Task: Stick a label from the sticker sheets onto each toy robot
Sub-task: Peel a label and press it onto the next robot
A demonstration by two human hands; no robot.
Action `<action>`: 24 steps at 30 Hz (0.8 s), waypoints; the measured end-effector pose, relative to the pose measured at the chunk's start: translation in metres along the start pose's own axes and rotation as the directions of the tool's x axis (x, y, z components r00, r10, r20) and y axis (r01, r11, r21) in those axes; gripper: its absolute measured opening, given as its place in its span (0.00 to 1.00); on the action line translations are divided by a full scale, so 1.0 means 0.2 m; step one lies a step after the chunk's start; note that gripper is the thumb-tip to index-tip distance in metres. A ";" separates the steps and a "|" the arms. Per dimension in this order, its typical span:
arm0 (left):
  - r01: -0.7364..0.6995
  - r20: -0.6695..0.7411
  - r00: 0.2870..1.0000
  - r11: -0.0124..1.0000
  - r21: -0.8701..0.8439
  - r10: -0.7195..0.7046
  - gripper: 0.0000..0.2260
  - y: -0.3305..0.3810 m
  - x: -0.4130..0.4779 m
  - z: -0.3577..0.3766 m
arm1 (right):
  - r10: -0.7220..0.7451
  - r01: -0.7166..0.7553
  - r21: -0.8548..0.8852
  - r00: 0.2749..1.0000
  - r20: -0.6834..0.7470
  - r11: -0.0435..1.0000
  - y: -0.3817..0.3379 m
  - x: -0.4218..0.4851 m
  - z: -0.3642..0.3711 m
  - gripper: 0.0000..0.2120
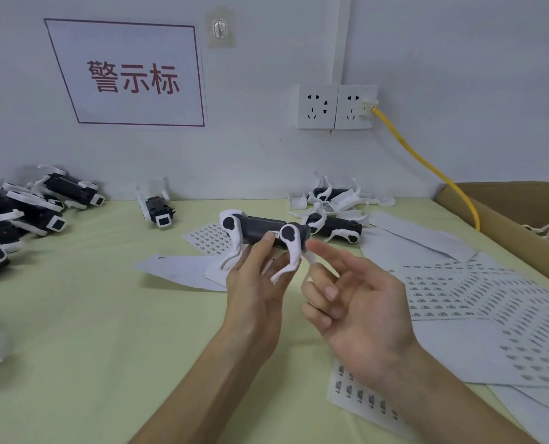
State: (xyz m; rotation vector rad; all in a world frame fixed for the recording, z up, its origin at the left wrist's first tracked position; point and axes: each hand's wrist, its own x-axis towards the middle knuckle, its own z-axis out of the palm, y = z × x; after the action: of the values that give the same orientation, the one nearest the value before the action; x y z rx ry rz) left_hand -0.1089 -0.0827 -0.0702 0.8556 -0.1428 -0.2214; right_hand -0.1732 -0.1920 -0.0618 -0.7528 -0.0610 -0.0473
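— Above the middle of the table (90,315), what has the left hand (254,283) got?

— A toy robot dog (263,230), dark body and white legs, held lengthwise clear of the surface. The thumb (263,248) presses on its flank, and the other fingers curl under it among the legs.

— Any label on it?

— A small white label (274,234) sits on the flank, right beside the thumb tip. I can't read the print on it.

— And the right hand (356,302)?

— Palm up at four o'clock from the dog, holding nothing. Its fingers (327,251) are loosely spread, the forefinger reaching out near the dog's end without touching it.

— Where are the sticker sheets (478,293)?

— Mostly fanned out at three to four o'clock, overlapping one another. One more sheet (210,237) lies behind the dog at ten o'clock, and another (363,398) is under the right wrist at five.

— The other robots?

— A heap of labelled-looking dogs (26,213) at nine o'clock, though I can't tell if they carry labels. A lone one (158,209) lies on its back at eleven. A few more (334,219) lie tangled at two o'clock, against the wall.

— Anything else?

— A cardboard box (507,213) at three o'clock and a yellow cable (427,165) running from the wall sockets (337,105) down behind it. A red-lettered sign (132,75) hangs at eleven.
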 end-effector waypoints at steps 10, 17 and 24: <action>-0.060 0.003 0.998 0.991 0.120 0.060 0.11 -0.02 -0.01 0.01 | -0.060 0.058 -0.031 0.996 -0.060 0.998 -0.05 0.00 -0.02 0.16; -0.043 -0.011 0.999 0.989 0.142 0.045 0.15 -0.04 0.00 0.00 | -0.158 0.094 -0.325 0.972 -0.176 0.941 -0.03 0.01 -0.03 0.11; -0.092 0.042 0.995 0.985 0.147 0.087 0.16 -0.04 -0.01 -0.01 | -0.275 0.107 -0.583 0.939 -0.208 0.805 0.01 0.02 -0.02 0.25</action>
State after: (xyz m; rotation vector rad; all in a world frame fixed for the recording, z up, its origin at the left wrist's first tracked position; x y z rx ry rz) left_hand -0.1109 -0.0864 -0.0783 0.9912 -0.2324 -0.1431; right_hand -0.1689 -0.1936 -0.0669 -1.3314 0.1605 -0.3846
